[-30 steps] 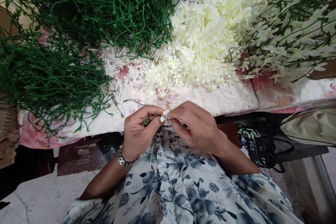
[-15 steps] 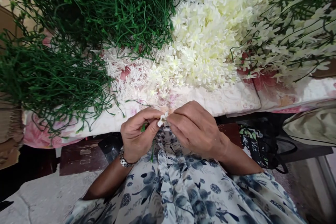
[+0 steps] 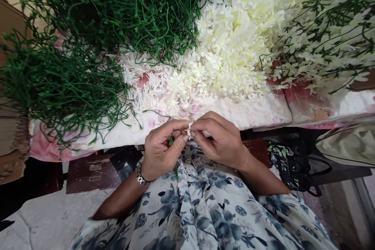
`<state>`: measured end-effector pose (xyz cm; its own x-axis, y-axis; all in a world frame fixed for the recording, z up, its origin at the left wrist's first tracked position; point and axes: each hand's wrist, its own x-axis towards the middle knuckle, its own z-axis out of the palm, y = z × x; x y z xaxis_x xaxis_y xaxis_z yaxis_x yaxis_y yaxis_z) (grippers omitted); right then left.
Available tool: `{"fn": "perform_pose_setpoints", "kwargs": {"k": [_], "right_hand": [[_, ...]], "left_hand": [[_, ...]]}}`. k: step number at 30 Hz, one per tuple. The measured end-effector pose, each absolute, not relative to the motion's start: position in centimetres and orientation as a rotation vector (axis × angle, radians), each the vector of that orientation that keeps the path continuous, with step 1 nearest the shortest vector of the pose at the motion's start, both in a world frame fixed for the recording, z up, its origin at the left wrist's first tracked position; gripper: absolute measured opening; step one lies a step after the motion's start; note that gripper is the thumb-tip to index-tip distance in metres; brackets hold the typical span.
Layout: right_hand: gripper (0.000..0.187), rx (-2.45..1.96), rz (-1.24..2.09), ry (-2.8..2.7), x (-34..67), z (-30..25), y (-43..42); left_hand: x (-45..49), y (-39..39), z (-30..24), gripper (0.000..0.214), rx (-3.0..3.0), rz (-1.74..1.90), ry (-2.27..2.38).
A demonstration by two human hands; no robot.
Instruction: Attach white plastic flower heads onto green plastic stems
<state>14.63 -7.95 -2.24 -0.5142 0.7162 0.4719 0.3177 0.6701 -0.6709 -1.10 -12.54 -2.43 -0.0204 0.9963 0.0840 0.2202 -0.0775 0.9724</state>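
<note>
Between the fingertips of my two hands is a small white artificial flower point(image 3: 189, 129), seen almost edge-on. My left hand point(image 3: 162, 148), with a metal watch on its wrist, is closed in a pinch at the flower's left side. A green artificial stem point(image 3: 171, 140) shows inside that hand, and its lower end hangs below the fingers. From the right, my right hand point(image 3: 219, 140) pinches at the flower with thumb and forefinger. Whether the stem passes through the flower is hidden by the fingers.
Heaps of green stems point(image 3: 140, 11) cover the table's left side. Thin white pieces point(image 3: 146, 95) and a large pile of cream-white petals point(image 3: 231, 58) lie in the middle. Stemmed white flowers point(image 3: 328, 43) are at right. The floral tablecloth point(image 3: 252, 113) runs along the near edge.
Both hands have drawn slightly closer together around the flower, my left hand shifting right. The flower has turned from facing up to nearly edge-on. The view has shifted a little.
</note>
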Motion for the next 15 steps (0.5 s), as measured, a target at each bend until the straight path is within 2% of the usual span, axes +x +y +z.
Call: {"fn": "perform_pose_setpoints", "kwargs": {"k": [3, 7, 10, 15], "right_hand": [[0.008, -0.835, 0.993, -1.883, 15.0, -2.9, -7.7], [0.009, -0.831, 1.274, -1.639, 15.6, -3.8, -7.9], [0.008, -0.808, 1.346, -1.582, 15.9, -4.0, -8.0], [0.009, -0.802, 1.329, -1.606, 16.1, -3.8, -8.2]], "left_hand": [[-1.2, -12.6, -2.5, 0.030, 1.203, 1.110, 1.238], [-1.0, -12.5, -2.8, 0.016, 1.032, 1.160, 1.094], [-0.8, -12.5, -2.9, 0.009, 1.077, 1.153, 1.133], [-0.7, -12.4, -2.9, 0.009, 1.333, 1.066, 1.219]]}}
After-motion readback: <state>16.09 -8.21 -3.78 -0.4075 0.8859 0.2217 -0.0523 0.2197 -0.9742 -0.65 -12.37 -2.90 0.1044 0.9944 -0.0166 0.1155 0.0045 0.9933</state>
